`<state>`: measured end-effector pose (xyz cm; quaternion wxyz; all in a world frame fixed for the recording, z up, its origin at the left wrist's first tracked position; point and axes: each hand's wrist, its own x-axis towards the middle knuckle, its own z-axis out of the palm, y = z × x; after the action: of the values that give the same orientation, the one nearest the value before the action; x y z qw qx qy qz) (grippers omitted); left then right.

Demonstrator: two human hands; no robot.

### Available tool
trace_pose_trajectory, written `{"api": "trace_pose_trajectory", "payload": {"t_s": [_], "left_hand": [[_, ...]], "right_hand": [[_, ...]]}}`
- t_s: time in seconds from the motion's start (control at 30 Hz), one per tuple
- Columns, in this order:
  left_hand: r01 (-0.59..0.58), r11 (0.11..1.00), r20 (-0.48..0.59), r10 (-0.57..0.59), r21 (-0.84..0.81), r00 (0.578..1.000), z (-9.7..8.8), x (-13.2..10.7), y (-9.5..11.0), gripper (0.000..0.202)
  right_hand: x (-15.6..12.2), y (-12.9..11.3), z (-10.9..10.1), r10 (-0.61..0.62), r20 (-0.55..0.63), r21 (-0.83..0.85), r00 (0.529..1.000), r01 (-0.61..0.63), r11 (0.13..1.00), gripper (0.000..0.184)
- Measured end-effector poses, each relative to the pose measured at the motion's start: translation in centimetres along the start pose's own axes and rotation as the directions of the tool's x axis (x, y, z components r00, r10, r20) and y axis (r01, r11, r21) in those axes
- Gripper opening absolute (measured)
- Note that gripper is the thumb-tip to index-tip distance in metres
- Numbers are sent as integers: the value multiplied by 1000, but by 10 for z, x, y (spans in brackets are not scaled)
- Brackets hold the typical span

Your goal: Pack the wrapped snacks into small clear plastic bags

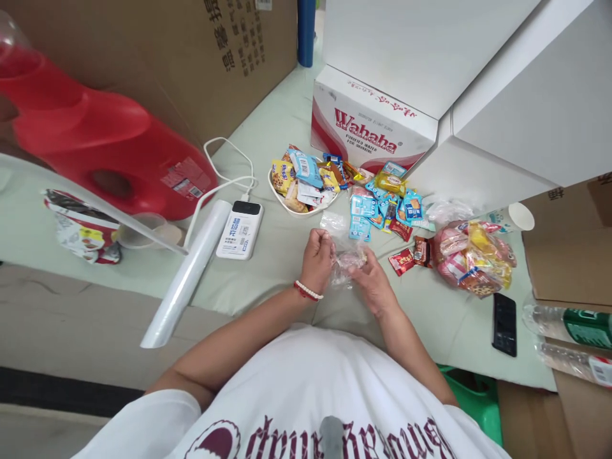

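A person's left hand (316, 262) pinches a clear bag (345, 260) between thumb and fingertips while the right hand (374, 282) grips its other side, the thin plastic gathered between them above a cloth-covered desk (282, 255). A bracelet (310, 291) in white and red circles the left wrist. Just beyond the bag, wrapped snacks (307, 169) fill a white bowl (297, 212), with blue packets (363, 207) spread loosely to its right. A red packet (401, 262) lies nearer the right hand, on the way to a full snack bag (471, 255). A paper cup (521, 217) lies tipped behind that bag; a phone (505, 324) rests in front, near two bottles (588, 326). To the left, a power bank (240, 231) trails a white cable (205, 194) beside a plastic roll (189, 274) and a large red jug (109, 140). A Wahaha carton (370, 127) stands at the back.
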<state>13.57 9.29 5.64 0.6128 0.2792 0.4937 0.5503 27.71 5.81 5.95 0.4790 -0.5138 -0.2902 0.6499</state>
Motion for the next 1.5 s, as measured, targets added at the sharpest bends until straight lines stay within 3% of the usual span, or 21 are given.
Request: {"api": "trace_pose_trajectory", "payload": {"t_s": [0.13,0.23,0.37,0.47,0.63,0.7,0.77,0.9,1.07,1.17,1.27,1.37,1.43,1.5], "left_hand": [[5,1000,-17,-5,-30,1000,-10,3,2,39],[34,999,-30,-34,-18,999,-18,2,4,44],[65,989,54,-73,130,996,-27,-9,1,51],[94,970,123,-124,226,985,-31,-16,-5,45],[245,968,34,-243,-53,969,-38,-14,-2,48],[297,952,71,-292,-68,954,-39,-13,1,52],[332,941,139,-321,-59,937,-40,-13,3,53],[327,943,176,-311,-69,934,-37,-19,2,55],[293,956,228,-279,-28,933,-34,-27,-5,46],[273,961,146,-267,-29,953,-33,-26,-5,35],[354,933,-31,-356,-59,934,-30,-18,-6,25],[332,943,-180,-328,-9,927,-25,-5,-11,18],[312,950,-204,-302,21,931,-25,1,-14,16],[348,937,-151,-339,40,929,-28,3,-16,15]], "right_hand": [[1,0,5,91,15,15,996,-92,996,56],[6,-5,1,89,26,7,996,-90,996,41],[10,-6,3,29,-69,76,997,-23,997,41],[11,-8,4,54,-72,50,996,-51,997,41],[15,-25,-14,40,-23,-173,999,-43,984,41],[19,-32,-25,-16,-49,-214,999,6,977,42],[20,-34,-35,-112,-149,-217,982,78,973,43],[7,-22,-34,-199,-353,-238,914,118,964,47],[-16,12,-7,-97,-231,-268,968,33,963,49],[-12,23,-3,-79,-230,-227,970,25,974,47],[-6,25,-4,-72,-215,-229,974,22,973,39],[-8,25,-1,-92,-123,-273,988,56,960,33],[-10,22,1,-115,-90,-279,989,85,956,32],[-12,17,-3,-141,-102,-279,985,108,954,33]]}}
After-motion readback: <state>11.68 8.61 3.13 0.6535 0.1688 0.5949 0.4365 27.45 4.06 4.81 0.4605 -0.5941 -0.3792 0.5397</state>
